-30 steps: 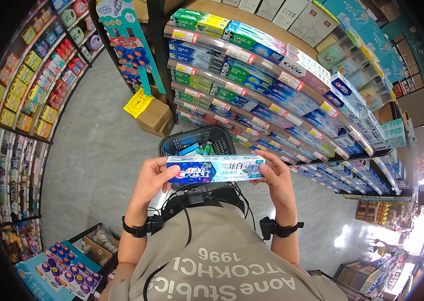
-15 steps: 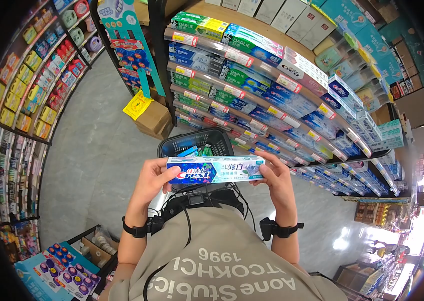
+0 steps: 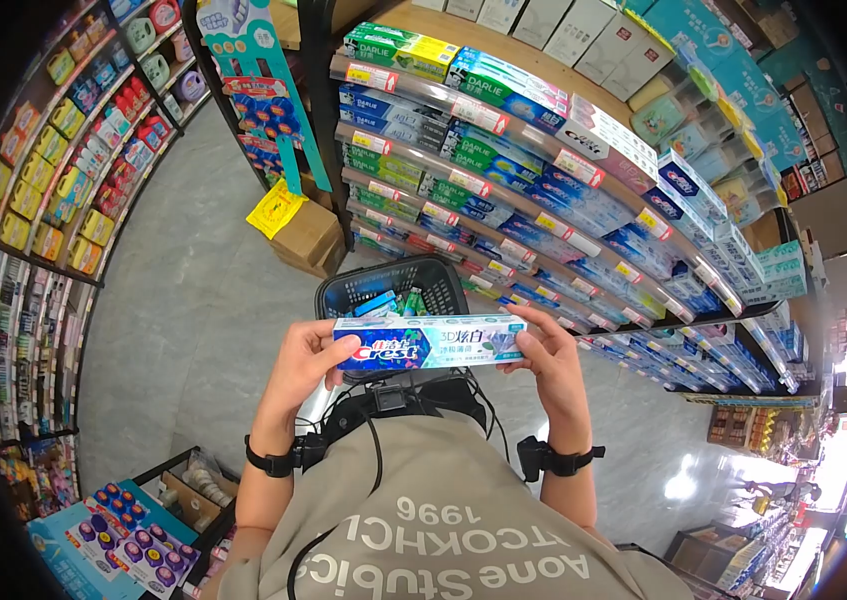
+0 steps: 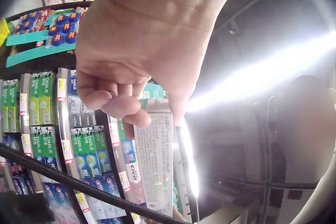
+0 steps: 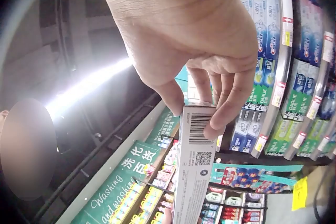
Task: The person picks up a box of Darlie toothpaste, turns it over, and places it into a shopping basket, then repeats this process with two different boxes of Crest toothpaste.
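A blue and white Crest toothpaste box is held level in front of the torso, its printed front turned up toward the head camera. My left hand grips its left end, thumb over the front face and fingers behind. At the opposite end my right hand pinches it the same way. In the left wrist view, a side of the box with small print shows under the fingers. The right wrist view shows a barcode and a square code on the toothpaste box below the right thumb and fingers.
A black shopping basket with a few packages inside stands just beyond the box. Ahead and to the right rises a shelf rack of toothpaste boxes. A brown carton sits on the floor by its left end. Shelves of bottles line the left.
Both hands keep hold of the toothpaste box, which stays almost in place, tilting very slightly. The background shifted a little early on with the head's movement.
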`<state>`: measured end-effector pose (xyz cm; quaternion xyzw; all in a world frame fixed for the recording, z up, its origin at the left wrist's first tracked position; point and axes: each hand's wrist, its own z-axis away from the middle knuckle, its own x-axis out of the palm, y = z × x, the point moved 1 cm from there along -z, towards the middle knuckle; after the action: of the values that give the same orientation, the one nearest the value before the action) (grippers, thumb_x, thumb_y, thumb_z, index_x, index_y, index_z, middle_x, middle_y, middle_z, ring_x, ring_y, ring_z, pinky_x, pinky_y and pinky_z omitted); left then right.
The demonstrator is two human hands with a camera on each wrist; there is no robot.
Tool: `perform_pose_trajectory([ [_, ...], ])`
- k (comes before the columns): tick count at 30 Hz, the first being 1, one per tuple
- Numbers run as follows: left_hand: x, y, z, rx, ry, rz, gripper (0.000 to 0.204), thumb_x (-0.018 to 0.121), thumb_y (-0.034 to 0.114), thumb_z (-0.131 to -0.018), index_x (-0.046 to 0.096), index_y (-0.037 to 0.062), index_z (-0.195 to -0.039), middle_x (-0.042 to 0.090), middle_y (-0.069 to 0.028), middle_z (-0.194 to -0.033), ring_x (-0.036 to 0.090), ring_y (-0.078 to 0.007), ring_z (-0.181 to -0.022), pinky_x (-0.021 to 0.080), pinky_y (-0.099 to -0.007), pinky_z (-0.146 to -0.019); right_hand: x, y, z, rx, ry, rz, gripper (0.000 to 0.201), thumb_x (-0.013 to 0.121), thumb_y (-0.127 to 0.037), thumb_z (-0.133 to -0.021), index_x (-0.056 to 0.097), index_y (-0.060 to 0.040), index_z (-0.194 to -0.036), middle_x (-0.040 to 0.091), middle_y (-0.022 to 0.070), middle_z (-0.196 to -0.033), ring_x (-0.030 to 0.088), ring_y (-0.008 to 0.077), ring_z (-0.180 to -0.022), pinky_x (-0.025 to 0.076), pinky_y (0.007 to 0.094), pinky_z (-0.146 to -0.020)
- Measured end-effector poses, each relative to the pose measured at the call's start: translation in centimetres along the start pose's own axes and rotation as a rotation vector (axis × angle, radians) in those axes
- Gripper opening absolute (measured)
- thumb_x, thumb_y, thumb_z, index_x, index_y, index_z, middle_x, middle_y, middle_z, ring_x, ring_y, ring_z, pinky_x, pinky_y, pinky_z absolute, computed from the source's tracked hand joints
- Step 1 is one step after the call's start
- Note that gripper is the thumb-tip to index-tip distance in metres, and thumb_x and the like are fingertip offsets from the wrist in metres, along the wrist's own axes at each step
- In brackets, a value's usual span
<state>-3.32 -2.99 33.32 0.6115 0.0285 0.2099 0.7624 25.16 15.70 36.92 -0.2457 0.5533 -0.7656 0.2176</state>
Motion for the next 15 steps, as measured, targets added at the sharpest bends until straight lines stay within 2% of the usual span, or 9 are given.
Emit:
perform_pose_trajectory([
  [4, 0.1, -0.4, -0.3, -0.025, 0.012, 0.011, 0.035, 0.073, 0.030, -0.097, 0.075, -0.0042, -0.106, 0.068, -0.0010, -0.072, 0.055, -0.0043, -0.051, 0.040, -0.0198, -0.044, -0.4, 0.5, -0.6, 0.033, -0.017, -0.008, 0.044, 0.066, -0.011, -0.099, 0.058, -0.0003, -0.141, 0.074, 0.0109, -0.107, 0.071, 0.0153, -0.086, 0.057, 0.0259, -0.071],
  [7, 0.0, -1.2, -1.0, -0.065, 0.031, 0.047, 0.034, 0.072, 0.028, -0.098, 0.075, -0.0043, -0.107, 0.068, -0.0011, -0.072, 0.055, -0.0040, -0.052, 0.040, -0.0200, -0.044, -1.3, 1.6, -1.4, -0.002, -0.136, -0.061, 0.048, 0.070, -0.010, -0.096, 0.057, -0.0003, -0.142, 0.073, 0.0109, -0.112, 0.070, 0.0152, -0.092, 0.057, 0.0273, -0.074],
  [12, -0.2, -4.8, -1.8, -0.204, 0.026, 0.003, 0.035, 0.070, 0.028, -0.100, 0.073, -0.0054, -0.111, 0.068, -0.0019, -0.071, 0.056, -0.0050, -0.052, 0.041, -0.0202, -0.045, -3.1, 4.8, -4.1, 0.236, -0.186, -0.007, 0.050, 0.073, -0.012, -0.094, 0.058, -0.0001, -0.140, 0.073, 0.0108, -0.114, 0.070, 0.0151, -0.094, 0.057, 0.0286, -0.076],
  [15, 0.1, -7.7, -2.2, -0.339, 0.023, 0.010, 0.041, 0.069, 0.030, -0.101, 0.071, -0.0059, -0.119, 0.066, -0.0018, -0.069, 0.058, -0.0061, -0.052, 0.041, -0.0204, -0.046, -6.5, 8.7, -7.6, 0.365, -0.241, 0.039, 0.048, 0.073, -0.014, -0.094, 0.059, 0.0003, -0.138, 0.074, 0.0111, -0.112, 0.071, 0.0159, -0.090, 0.058, 0.0291, -0.076],
])
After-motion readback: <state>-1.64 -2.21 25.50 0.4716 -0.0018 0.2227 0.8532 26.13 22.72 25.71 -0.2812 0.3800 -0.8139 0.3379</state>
